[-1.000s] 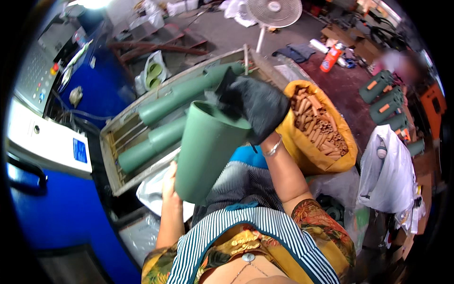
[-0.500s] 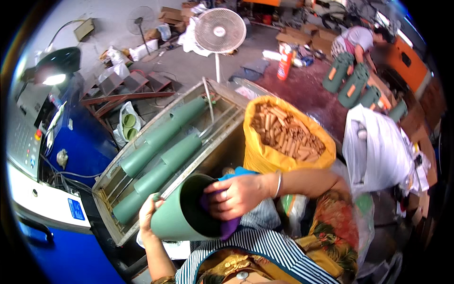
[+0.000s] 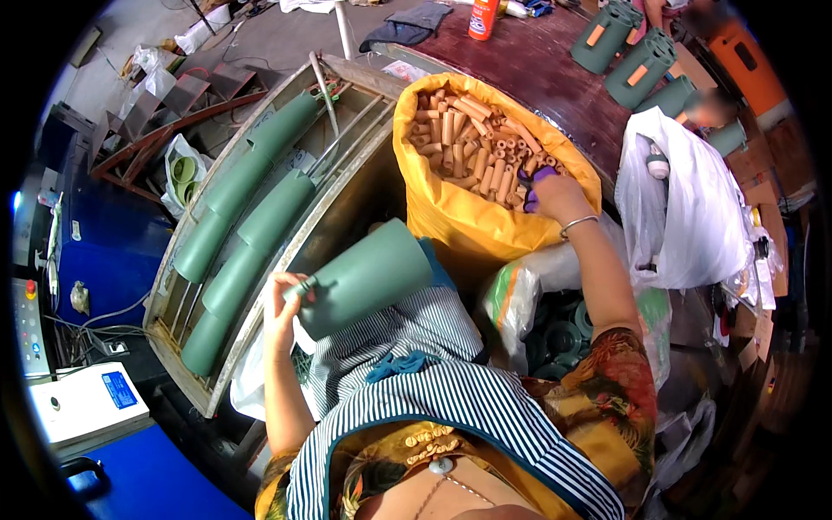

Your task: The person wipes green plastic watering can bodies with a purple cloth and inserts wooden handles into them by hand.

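Observation:
My left hand is closed on one end of a green tapered plastic tube, which lies slanted above my lap. Over at the yellow sack, my right hand reaches in at the right side, gripping a purple cloth. The cloth touches the short tan tubes that fill the sack. Whether the fingers also hold one of these tubes is hidden. More green tapered tubes, nested in two rows, rest in a metal-edged trough to the left.
A white plastic bag stands right of the sack. Below it, another bag holds dark green round parts. Green assembled cylinders stand on the dark red surface, near a red spray can. A blue machine is at lower left.
My right hand has left the mouth of the green tube and moved up and right into the yellow sack, carrying the purple cloth. The tube has turned, its wide mouth now facing away.

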A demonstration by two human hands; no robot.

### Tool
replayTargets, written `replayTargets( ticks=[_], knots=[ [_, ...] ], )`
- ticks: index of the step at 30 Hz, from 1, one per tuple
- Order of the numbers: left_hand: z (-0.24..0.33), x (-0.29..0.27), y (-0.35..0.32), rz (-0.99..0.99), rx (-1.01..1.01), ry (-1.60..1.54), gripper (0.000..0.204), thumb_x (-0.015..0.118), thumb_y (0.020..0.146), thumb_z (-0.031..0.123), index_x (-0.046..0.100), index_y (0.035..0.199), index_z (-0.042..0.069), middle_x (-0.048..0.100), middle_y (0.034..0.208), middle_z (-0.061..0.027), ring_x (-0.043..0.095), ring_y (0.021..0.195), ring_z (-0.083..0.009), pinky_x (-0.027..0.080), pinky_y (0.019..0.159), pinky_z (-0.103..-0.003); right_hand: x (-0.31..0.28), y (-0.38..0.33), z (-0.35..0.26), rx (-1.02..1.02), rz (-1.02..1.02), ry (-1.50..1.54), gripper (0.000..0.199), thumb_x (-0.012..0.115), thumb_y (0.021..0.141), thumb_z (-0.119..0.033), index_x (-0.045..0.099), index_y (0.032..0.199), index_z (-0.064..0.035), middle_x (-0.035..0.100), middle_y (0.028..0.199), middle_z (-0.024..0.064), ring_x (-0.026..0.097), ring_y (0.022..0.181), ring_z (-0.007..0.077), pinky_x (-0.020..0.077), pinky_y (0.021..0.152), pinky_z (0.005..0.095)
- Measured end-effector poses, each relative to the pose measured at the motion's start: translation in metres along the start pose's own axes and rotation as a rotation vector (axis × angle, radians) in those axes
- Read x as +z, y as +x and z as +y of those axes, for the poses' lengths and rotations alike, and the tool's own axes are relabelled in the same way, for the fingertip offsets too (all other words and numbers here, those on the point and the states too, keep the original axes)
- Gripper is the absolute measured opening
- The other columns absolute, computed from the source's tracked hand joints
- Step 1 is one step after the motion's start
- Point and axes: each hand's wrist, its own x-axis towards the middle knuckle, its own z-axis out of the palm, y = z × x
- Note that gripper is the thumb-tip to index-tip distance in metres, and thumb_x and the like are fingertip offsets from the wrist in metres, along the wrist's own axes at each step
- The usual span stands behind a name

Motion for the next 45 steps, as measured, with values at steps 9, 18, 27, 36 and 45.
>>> replayTargets(
  ticks=[9,18,27,36,45],
  knots=[
    [-0.021,0.038,-0.004,0.166,0.054,-0.086,0.059,0.031,0.107,0.043,0.053,0.073,0.001,0.06,0.067,-0.0167,0.057,0.076,-0.0262,0.047,0.078,-0.039,0.077,0.175,-0.045,0.37,0.365,0.741,0.033,0.074,0.082,-0.041,0.069,0.09,-0.0096,0.064,0.111,0.0148,0.061,0.104,0.0352,0.0506,0.087,0.0459],
    [-0.017,0.042,-0.006,0.317,-0.189,-0.096,0.066,0.037,0.105,0.047,0.057,0.064,-0.002,0.065,0.077,-0.0153,0.06,0.074,-0.022,0.05,0.072,-0.035,-0.028,-0.018,-0.142,-0.645,0.92,0.838,0.017,0.071,0.082,-0.012,0.063,0.096,-0.0105,0.067,0.093,0.0053,0.067,0.087,0.0251,0.0547,0.071,0.0348],
    [-0.023,0.061,-0.023,0.298,-0.119,-0.092,0.07,0.032,0.106,0.049,0.061,0.066,-0.001,0.062,0.074,-0.0113,0.057,0.076,-0.0201,0.043,0.075,-0.033,0.0,-0.084,-0.248,-1.057,0.747,0.531,0.026,0.069,0.08,-0.027,0.062,0.096,-0.0086,0.061,0.088,0.0032,0.063,0.08,0.0197,0.0527,0.065,0.0331],
    [-0.025,0.07,-0.051,0.267,0.194,-0.059,0.045,0.028,0.106,0.037,0.055,0.098,0.002,0.06,0.116,-0.0168,0.057,0.104,-0.0241,0.042,0.096,-0.037,-0.007,-0.106,-0.282,-1.072,0.151,0.683,0.04,0.07,0.082,-0.031,0.05,0.103,-0.0036,0.063,0.071,0.0155,0.066,0.065,0.0367,0.0501,0.054,0.0456],
    [-0.041,0.047,-0.025,-0.063,0.299,0.089,0.071,0.021,0.101,0.064,0.056,0.095,0.003,0.061,0.095,-0.0128,0.057,0.096,-0.0256,0.041,0.098,-0.04,-0.048,-0.065,-0.158,-0.367,0.9,0.573,0.022,0.064,0.088,-0.036,0.06,0.083,-0.0144,0.062,0.072,0.0065,0.065,0.07,0.0267,0.0506,0.054,0.0404]
  ],
)
